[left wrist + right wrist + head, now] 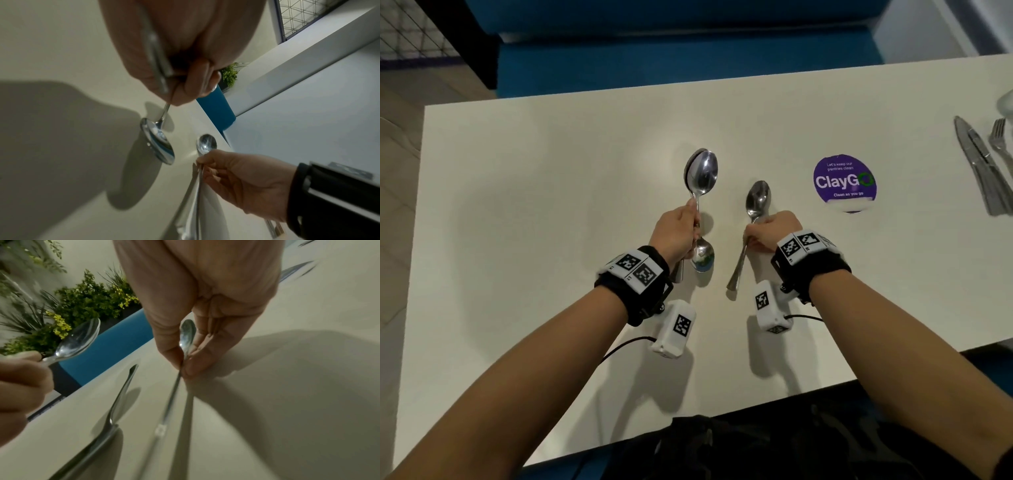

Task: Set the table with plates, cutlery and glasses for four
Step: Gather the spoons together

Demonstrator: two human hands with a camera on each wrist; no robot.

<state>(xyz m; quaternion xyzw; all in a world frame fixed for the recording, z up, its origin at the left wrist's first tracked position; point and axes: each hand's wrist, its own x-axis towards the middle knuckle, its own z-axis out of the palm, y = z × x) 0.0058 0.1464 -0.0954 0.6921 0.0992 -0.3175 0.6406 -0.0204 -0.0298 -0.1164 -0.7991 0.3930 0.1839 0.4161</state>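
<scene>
Gripping spoons [701,174] — left hand [677,233] | right hand [774,230] pinching spoon [756,200] — table [551,171]

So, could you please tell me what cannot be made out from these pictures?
- Spoon count in the left hand: head view shows stacked bowls plus one pointing back; fingers hide the handles.
- Knives and fork: cut off by the head view's right edge.
- Plates, glasses: none clearly seen.
- Right wrist view: handles blurred.
</scene>
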